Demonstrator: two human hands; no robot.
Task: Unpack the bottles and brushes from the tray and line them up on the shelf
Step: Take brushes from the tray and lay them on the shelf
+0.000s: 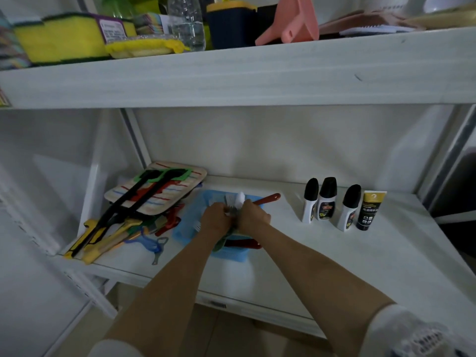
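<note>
Over the blue tray at mid-shelf, both hands are together, knuckles touching. Left hand and right hand are both curled around the same bundle of brushes; white bristle heads stick up between them, exact count unclear, and I can't tell how much either hand actually bears. A red-brown brush handle angles out to the right past the right hand, its tip over the tray's far rim. More dark red and green items lie in the tray's near end, partly hidden by the forearms. Tray sits on the white lower shelf, just right of a pile of utensils topped by a striped mat. Well to the right of the tray, three white bottles with black caps stand upright in a row, with a black and gold tube upright just beside the rightmost one. Upper shelf carries sponges, a clear bottle and a pink funnel.
</note>
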